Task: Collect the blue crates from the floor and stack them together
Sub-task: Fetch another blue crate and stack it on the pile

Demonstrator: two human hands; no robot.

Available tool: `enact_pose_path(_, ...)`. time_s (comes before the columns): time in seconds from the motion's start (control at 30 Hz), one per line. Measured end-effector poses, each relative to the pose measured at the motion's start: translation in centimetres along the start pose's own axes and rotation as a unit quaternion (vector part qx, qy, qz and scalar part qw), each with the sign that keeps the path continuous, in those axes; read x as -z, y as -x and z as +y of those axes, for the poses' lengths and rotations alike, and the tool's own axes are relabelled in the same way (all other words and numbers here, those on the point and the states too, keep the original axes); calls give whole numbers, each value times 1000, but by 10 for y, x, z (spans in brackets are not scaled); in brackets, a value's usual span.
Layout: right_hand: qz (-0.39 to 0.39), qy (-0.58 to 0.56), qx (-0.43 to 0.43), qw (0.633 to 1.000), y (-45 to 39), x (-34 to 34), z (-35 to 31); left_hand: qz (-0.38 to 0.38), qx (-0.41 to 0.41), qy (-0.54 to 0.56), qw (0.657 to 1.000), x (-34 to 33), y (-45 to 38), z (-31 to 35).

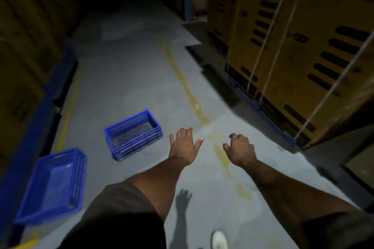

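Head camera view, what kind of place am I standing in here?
Most likely a warehouse aisle: tall strapped cardboard cartons stacked on the right, yellow lane lines painted on the grey concrete floor, and blue plastic crates lying on it.

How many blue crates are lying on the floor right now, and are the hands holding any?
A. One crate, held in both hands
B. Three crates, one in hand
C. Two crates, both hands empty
C: the farther blue crate and nearer blue crate sit apart on the floor; the left hand and right hand hold nothing.
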State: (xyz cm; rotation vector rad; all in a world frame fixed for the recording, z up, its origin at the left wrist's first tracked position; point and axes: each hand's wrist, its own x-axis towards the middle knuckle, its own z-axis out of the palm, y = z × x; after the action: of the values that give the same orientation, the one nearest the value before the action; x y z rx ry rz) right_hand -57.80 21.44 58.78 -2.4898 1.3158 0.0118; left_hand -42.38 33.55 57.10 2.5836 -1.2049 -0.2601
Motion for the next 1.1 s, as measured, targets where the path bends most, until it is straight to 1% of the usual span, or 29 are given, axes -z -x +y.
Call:
enact_pose_path(0.13, -31, 10, 61, 998, -43, -26, -61, 17, 86, 2, 996, 10, -19, -66)
enact_pose_path(0.3, -63, 7, 125, 990, -111, -50, -136, 39, 182, 16, 982, 27, -52, -138)
enact_pose_path(0.4, -88, 6, 155, 984, -148, -60, -176, 50, 241, 14, 969, 44, -72, -179)
enact_pose_path(0.53, -100, 18, 188, 977, -194, -73, -223, 91, 309, 35, 946, 63, -100, -231)
enact_pose_path(0.73, -127, 46, 206, 969, -247, -97, -287, 99, 356, 77, 926, 73, -127, -300)
enact_pose_path(0.83, -133, 57, 204, 968, -277, -114, -326, 85, 361, 86, 925, 75, -150, -343)
enact_pose_path(0.93, -132, 59, 186, 972, -310, -138, -367, 80, 359, 106, 924, 75, -184, -393)
enact_pose_path(1.07, -139, 50, 139, 979, -351, -178, -424, 77, 342, 149, 925, 72, -230, -466)
enact_pose_path(1.1, -145, 48, 125, 980, -359, -186, -438, 69, 349, 162, 920, 70, -239, -483)
